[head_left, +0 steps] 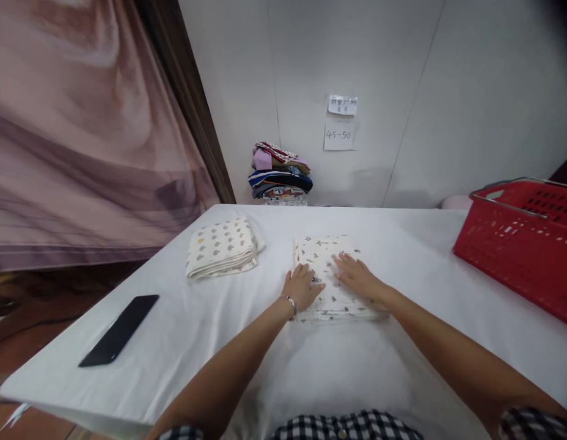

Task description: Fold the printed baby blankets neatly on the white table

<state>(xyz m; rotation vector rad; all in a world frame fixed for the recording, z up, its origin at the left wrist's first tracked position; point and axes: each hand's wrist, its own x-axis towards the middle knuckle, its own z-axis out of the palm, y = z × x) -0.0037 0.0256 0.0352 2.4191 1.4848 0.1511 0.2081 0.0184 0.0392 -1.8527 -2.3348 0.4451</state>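
A folded white cloth with small dark prints (329, 293) lies flat on the white-covered table in front of me. My left hand (302, 287), with a bracelet at its wrist, rests on the cloth's left side, fingers stretched out. Flat on the upper right part of the same cloth lies my right hand (357, 278), its fingers spread. Neither hand grips anything. To the left sits another folded cloth, cream with grey prints and one yellow print (223, 244), apart from both hands.
A black phone (121, 330) lies near the table's left edge. On the right stands a red plastic basket (517, 244) with metal handles. Beyond the far edge rises a stack of folded clothes (281, 177) against the wall. A pink curtain (91, 122) hangs at left.
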